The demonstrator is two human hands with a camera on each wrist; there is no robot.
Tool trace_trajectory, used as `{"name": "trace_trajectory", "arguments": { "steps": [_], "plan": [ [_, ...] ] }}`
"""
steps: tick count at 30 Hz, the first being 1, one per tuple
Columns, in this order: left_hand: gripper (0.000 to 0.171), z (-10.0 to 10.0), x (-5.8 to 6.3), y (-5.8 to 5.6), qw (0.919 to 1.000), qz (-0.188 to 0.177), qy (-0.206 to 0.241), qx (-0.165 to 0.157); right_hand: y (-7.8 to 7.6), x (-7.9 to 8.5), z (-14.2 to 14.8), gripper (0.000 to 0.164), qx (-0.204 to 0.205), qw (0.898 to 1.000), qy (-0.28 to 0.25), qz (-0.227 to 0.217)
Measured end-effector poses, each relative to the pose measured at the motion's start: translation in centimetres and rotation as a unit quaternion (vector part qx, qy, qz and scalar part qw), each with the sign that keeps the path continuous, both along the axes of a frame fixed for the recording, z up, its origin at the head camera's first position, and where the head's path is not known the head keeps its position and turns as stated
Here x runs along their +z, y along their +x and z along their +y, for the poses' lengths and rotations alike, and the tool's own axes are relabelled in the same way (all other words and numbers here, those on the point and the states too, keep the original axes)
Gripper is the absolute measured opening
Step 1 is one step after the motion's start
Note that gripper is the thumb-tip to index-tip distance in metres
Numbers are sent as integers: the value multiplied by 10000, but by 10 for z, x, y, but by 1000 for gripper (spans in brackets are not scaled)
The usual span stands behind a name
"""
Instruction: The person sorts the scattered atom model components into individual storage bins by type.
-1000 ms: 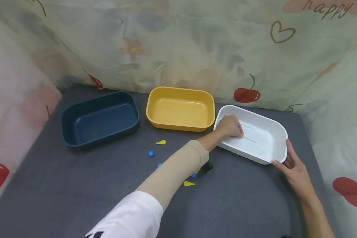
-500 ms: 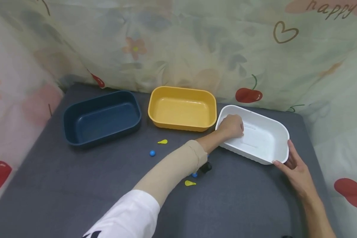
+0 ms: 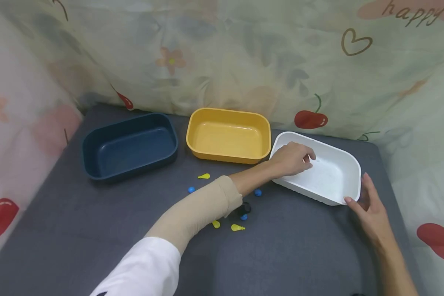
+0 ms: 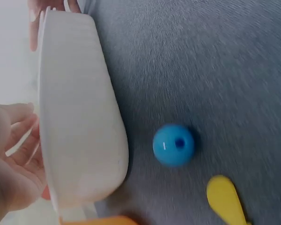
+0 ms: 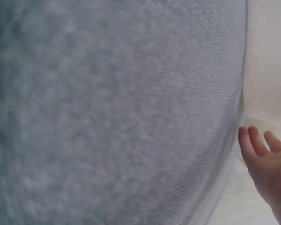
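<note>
In the head view my left hand (image 3: 293, 158) hovers over the left part of the white tub (image 3: 345, 174), its fingers loosely bent with nothing seen between them. The left wrist view shows the same hand (image 4: 16, 159) beside the tub's wall (image 4: 79, 108), palm bare. At the tub's right front corner is my right hand (image 3: 371, 216), thumb at the rim and fingers spread along the outside. Its fingers look relaxed in the right wrist view. A blue bead (image 4: 173, 145) with a hole and a yellow bulb-shaped piece (image 4: 225, 199) lie near the tub.
A yellow tub (image 3: 228, 158) and a dark blue tub (image 3: 133, 169) stand along the back of the grey-covered table (image 3: 281, 255). More blue beads (image 3: 191, 190), yellow pieces (image 3: 238, 227) and a black object (image 3: 246, 208) lie in the middle. A patterned curtain (image 3: 237, 53) hangs behind.
My left hand has loosened from a fist and lifted slightly inside the white tub. The right hand's fingers have eased away from the rim. Thin pale lines on the tub's floor are now mostly out of sight.
</note>
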State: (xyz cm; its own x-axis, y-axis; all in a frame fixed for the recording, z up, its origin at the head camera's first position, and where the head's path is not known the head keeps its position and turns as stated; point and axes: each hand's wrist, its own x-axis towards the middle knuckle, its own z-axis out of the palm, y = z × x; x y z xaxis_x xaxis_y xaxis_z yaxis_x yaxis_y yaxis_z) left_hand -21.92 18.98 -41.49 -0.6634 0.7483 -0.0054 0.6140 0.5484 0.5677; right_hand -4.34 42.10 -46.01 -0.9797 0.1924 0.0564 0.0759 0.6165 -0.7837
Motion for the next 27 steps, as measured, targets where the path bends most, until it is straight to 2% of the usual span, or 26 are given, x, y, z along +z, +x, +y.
{"name": "trace_trajectory", "arguments": {
  "steps": [3, 6, 9, 13, 17, 20, 27],
  "plan": [
    [26, -12, 5, -2, 9996, 57, 249, -95, 1, 5, -3, 86, -207, 9990, 403, 45],
    [27, -23, 11, 0, 9992, 0, 385, -115, 0, 8, -6, 84, -354, 9964, 697, 319],
    [31, -36, 16, 1, 9987, -87, 475, -158, -2, 11, -9, 81, -483, 9913, 908, 823],
    [36, -54, 22, 1, 9983, 4, 550, -170, -6, 21, -19, 78, -522, 9815, 1006, 1542],
    [40, -72, 28, 0, 9981, 63, 616, -29, -9, 36, -36, 70, -225, 9725, 792, 2178],
    [41, -87, 31, -1, 9975, 29, 693, 124, -10, 46, -50, 64, 116, 9671, 589, 2474],
    [41, -116, 32, -1, 9940, -20, 1023, 394, -20, 46, -62, 59, 585, 9574, 422, 2796]
  ]
}}
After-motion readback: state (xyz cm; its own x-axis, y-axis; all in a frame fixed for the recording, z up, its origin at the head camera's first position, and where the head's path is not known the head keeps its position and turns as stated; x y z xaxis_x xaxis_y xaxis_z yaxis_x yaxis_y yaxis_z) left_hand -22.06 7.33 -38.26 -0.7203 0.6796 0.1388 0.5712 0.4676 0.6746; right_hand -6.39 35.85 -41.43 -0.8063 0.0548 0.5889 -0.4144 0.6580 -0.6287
